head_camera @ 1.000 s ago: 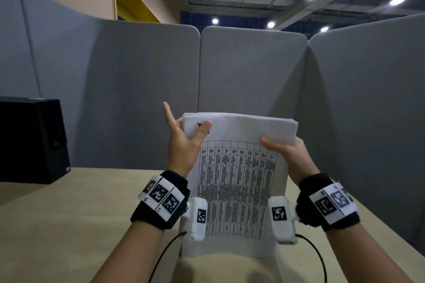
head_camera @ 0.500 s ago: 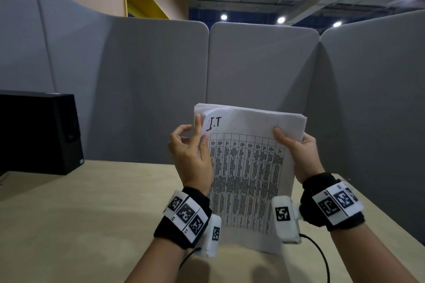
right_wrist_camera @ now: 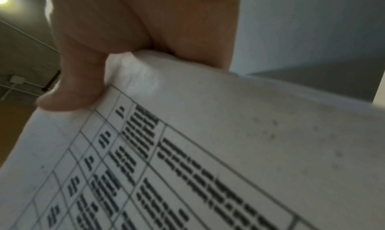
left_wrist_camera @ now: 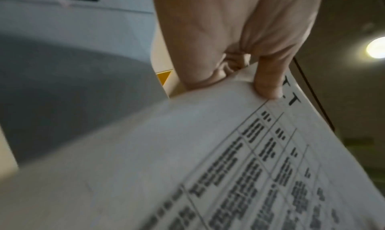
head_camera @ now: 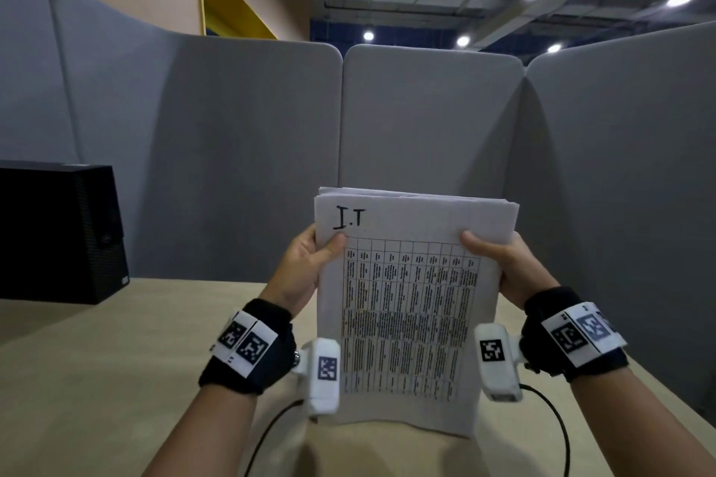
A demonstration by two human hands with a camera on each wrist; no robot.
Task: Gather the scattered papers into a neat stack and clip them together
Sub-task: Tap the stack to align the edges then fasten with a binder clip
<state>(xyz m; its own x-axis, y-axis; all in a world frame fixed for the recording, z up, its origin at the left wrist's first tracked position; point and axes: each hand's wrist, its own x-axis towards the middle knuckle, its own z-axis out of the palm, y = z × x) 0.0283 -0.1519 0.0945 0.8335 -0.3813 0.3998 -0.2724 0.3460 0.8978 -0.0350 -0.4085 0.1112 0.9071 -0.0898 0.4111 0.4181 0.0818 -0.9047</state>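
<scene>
A stack of white papers (head_camera: pixel 407 306) stands upright in front of me, its bottom edge near the tan desk (head_camera: pixel 97 379). The top sheet has a printed table and a handwritten "I.T". My left hand (head_camera: pixel 306 267) grips the stack's left edge, thumb on the front. My right hand (head_camera: pixel 503 263) grips the right edge the same way. The left wrist view shows the left thumb (left_wrist_camera: pixel 268 79) pressed on the papers (left_wrist_camera: pixel 187 151); the right wrist view shows the right thumb (right_wrist_camera: pixel 73 88) on the papers (right_wrist_camera: pixel 229 134). No clip is in view.
Grey partition panels (head_camera: pixel 426 128) enclose the desk at the back and on both sides. A black box-shaped unit (head_camera: pixel 58 232) stands at the far left of the desk. Cables (head_camera: pixel 550 418) hang from the wrist cameras.
My left hand was off the stack with spread, then curled fingers; now it grips the left edge. The right hand kept its hold throughout.
</scene>
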